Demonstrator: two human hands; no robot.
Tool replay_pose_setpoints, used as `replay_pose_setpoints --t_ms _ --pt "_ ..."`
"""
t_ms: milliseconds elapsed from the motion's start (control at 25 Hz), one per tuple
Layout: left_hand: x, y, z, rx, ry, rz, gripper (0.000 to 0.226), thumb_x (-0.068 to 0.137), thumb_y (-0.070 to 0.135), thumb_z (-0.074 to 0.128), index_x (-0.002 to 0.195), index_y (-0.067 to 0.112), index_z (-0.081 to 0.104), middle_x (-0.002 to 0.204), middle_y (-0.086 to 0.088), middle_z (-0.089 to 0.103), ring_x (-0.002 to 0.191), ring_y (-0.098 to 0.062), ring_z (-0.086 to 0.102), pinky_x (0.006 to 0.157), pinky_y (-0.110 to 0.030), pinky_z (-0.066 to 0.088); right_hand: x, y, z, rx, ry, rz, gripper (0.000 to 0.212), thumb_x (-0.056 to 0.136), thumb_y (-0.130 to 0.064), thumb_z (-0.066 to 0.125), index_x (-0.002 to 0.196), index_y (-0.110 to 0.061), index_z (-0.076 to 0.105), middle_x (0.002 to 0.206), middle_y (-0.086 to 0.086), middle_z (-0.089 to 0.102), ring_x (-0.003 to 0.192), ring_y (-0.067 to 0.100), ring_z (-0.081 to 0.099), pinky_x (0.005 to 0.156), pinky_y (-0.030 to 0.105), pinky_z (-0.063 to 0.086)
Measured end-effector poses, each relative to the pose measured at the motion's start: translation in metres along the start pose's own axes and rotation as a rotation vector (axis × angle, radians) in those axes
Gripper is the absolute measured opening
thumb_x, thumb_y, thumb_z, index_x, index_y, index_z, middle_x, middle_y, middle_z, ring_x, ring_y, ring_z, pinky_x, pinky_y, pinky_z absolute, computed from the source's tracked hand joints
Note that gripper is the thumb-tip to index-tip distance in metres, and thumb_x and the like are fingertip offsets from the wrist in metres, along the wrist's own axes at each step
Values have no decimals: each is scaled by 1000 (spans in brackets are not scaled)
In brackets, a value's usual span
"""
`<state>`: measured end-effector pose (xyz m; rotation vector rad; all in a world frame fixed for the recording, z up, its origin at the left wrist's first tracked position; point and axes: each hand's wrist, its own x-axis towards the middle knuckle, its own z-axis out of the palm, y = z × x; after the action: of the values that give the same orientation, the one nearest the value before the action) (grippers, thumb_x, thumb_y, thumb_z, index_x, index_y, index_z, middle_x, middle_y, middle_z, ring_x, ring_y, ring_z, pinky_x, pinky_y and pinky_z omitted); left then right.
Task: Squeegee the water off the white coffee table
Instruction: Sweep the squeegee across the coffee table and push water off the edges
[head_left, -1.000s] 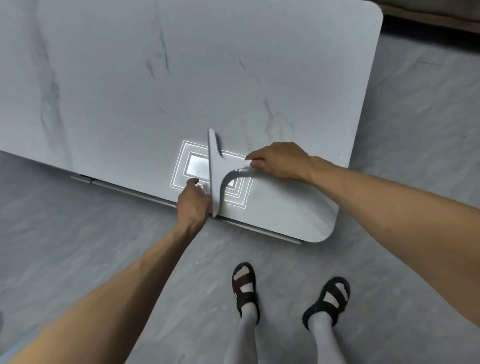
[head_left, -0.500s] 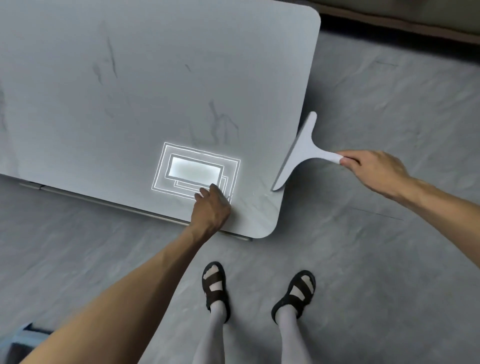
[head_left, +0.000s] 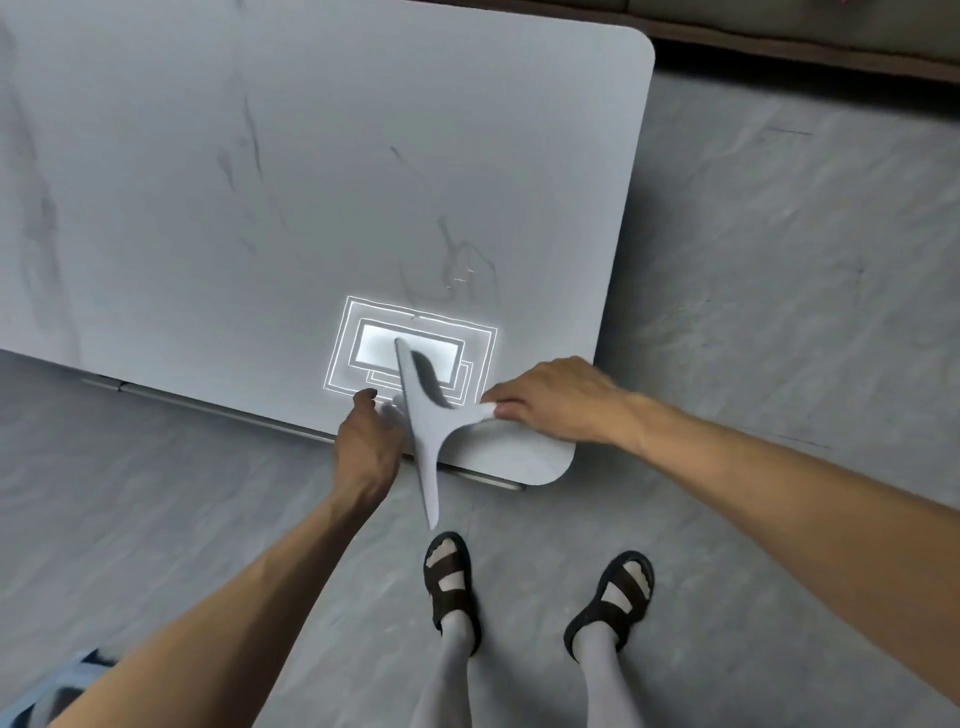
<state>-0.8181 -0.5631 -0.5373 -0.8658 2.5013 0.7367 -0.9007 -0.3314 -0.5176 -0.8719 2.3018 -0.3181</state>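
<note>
Your white squeegee (head_left: 425, 422) lies across the table's (head_left: 311, 156) near edge by the near right corner, its blade running from the bright light reflection (head_left: 410, 353) out past the edge. Your right hand (head_left: 558, 397) pinches the handle's end. Your left hand (head_left: 366, 447) rests loosely curled on the near edge, just beside the blade, gripping nothing. Your sandalled feet (head_left: 451, 577) stand on the grey floor (head_left: 779, 286).
</note>
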Motion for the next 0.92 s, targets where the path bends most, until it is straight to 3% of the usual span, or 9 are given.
replay_pose_setpoints --t_ms 120,280,440,560,680,840,920 --pt "-1 -6 4 66 -37 42 47 94 14 46 140 10 37 128 -19 60 114 -37 59 92 -41 48 4 -6 25 -28 -74 -36 37 98 -52 32 130 -47 49 129 -9 62 113 22 58 78 32 38" --pt "-7 6 23 35 -172 88 58 88 4 54 143 9 35 132 -18 55 117 -35 56 94 -38 47 -30 49 25 -29 -56 80 35 95 -54 32 126 -53 48 122 -11 65 107 23 61 82 35 46" --pt "-13 30 45 96 -228 135 58 86 6 55 141 9 36 138 -18 48 121 -35 52 96 -39 45 -80 108 3 -54 -2 196 30 92 -58 33 120 -62 42 105 -14 70 91 19 65 70 33 47" --pt "-12 41 53 170 -244 138 55 87 11 56 139 9 38 140 -19 43 122 -37 49 97 -39 44 -111 148 -19 -134 44 298 29 90 -57 36 117 -57 47 104 -11 70 92 21 65 68 33 46" --pt "-12 44 53 155 -217 125 51 89 13 53 138 10 41 134 -19 51 119 -37 53 95 -40 45 -137 171 -45 -266 72 398 28 91 -57 35 111 -53 54 101 -8 71 88 23 67 64 31 47" --pt "-11 40 42 49 -79 36 40 96 22 40 134 12 46 117 -16 66 106 -36 61 84 -37 48 -114 126 -59 -185 65 248 23 91 -58 33 105 -60 51 88 -15 68 85 20 65 60 31 44" --pt "-5 35 31 -22 -6 -21 38 98 26 40 132 10 47 118 -15 66 106 -35 61 83 -36 46 -74 87 -53 -164 7 97 25 92 -56 33 109 -63 51 94 -16 69 89 18 65 58 27 39"
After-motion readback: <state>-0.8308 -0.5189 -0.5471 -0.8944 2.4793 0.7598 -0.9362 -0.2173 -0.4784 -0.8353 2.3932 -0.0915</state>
